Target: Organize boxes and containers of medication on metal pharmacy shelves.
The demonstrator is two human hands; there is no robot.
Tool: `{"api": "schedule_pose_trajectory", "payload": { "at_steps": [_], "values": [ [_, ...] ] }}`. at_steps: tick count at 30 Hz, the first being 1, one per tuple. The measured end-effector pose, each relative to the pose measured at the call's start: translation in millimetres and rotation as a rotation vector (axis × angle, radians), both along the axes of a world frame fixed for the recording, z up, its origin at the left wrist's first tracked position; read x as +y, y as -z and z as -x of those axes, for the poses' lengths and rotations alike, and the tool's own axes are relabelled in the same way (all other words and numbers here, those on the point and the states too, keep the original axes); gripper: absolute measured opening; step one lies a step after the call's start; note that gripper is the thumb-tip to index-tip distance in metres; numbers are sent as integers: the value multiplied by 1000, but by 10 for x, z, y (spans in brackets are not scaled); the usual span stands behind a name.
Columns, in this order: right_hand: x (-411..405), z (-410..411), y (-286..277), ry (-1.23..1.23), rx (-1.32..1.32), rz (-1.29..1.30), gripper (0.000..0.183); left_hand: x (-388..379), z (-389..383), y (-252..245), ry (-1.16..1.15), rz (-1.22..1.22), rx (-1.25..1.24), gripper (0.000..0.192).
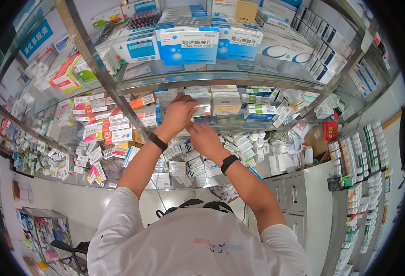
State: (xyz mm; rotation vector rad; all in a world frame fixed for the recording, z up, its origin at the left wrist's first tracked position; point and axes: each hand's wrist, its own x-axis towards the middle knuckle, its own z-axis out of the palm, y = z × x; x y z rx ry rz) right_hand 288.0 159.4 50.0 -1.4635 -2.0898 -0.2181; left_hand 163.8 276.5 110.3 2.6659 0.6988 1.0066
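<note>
My left hand [179, 112] reaches into the middle glass shelf, its fingers bent over white medicine boxes; whether it grips one cannot be told. My right hand [204, 138] is just below and to the right, at the shelf's front edge, its fingertips close to the left hand; what they touch is hidden. A white and silver medicine box [202, 109] lies right by the left fingertips. Beside it stand cream and white boxes [227, 103]. A narrow blue box [158, 111] stands upright left of the left hand. Both wrists wear black bands.
Blue and white medicine boxes [188, 46] line the upper glass shelf. A metal upright [99, 69] stands left of the arms. Small boxes and blister packs [159, 165] cover the counter below. White bottles [254, 137] lie to the right, near grey drawers [293, 193].
</note>
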Motion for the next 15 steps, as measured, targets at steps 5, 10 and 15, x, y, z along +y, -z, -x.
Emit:
{"api": "schedule_pose_trajectory", "payload": {
  "at_steps": [5,10,15],
  "values": [
    [-129,-207,-184,23,149,37,30,41,50,113,-115,-37,-22,42],
    [-105,-456,-301,136,481,93,31,158,50,214,-140,203,-94,65],
    [-30,-417,-219,296,542,123,34,51,23,251,-139,447,-121,84]
  ]
}}
